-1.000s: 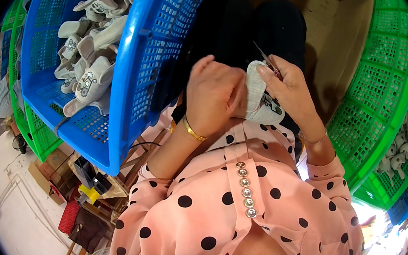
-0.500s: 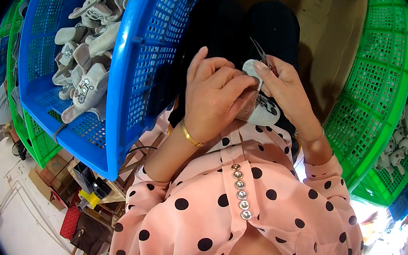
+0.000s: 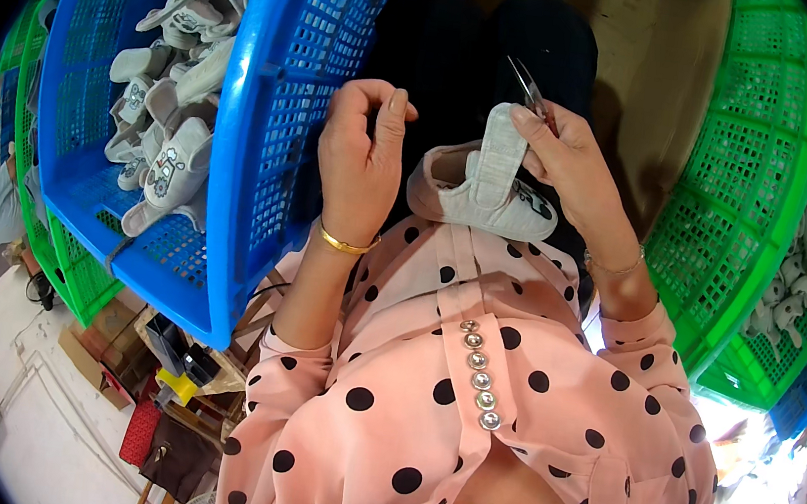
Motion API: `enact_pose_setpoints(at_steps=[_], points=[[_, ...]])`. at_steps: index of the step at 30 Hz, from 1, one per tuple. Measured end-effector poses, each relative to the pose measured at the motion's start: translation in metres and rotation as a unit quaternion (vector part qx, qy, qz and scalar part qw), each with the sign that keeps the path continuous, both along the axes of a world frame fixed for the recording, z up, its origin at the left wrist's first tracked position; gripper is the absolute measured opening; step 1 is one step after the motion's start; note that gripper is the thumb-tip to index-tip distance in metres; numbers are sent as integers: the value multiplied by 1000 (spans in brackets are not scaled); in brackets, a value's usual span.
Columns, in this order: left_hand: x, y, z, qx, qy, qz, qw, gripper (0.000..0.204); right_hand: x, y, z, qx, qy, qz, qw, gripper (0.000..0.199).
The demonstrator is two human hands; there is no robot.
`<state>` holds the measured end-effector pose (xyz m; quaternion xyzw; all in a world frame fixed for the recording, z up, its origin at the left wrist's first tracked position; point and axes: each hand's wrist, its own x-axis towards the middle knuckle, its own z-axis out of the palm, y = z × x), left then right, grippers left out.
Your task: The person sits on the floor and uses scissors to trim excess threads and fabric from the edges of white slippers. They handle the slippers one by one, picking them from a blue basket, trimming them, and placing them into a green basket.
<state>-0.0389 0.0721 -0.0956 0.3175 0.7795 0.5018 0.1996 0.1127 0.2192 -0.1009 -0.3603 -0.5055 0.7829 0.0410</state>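
Over my lap hangs a small light-grey child's shoe [image 3: 512, 220] with a dark printed picture near its toe. Its wide strap [image 3: 496, 163] stands raised, and my right hand [image 3: 572, 167] pinches the strap's end between thumb and fingers. The same hand also keeps a small pair of scissors [image 3: 531, 89] with red handles, blades pointing up and away. My left hand [image 3: 365, 153] is apart from the shoe, to its left beside the blue basket. Its fingers are curled, with the thumb against the index finger; anything between them is too small to make out.
Left of me stands a blue plastic basket [image 3: 238, 134] with a heap of similar grey shoes [image 3: 174, 166]. An open cardboard box [image 3: 665, 93] lies beyond my knees. Green baskets [image 3: 740, 181] rise at the right, one with more shoes [image 3: 786, 306]. A brown bag [image 3: 176, 460] is at lower left.
My left hand has drawn away from the shoe toward the blue basket. The shoe and its strap now show more fully, and my right hand still has the strap and scissors.
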Motion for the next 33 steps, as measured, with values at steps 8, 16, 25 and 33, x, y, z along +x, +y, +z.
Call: enact_pose_setpoints(at_steps=[8, 16, 25, 33], points=[[23, -1, 0, -43, -207, -134, 968, 28, -3, -2, -1, 58, -10, 12, 998, 29], [20, 14, 1, -27, -390, -128, 911, 16, 18, 13, -2, 338, -25, 36, 940, 34], [33, 10, 18, -6, -230, -61, 971, 22, 16, 0, 36, 313, -29, 31, 949, 28], [40, 11, 48, 116, 390, -122, 905, 27, -7, -18, 82, 512, 20, 4, 859, 22]])
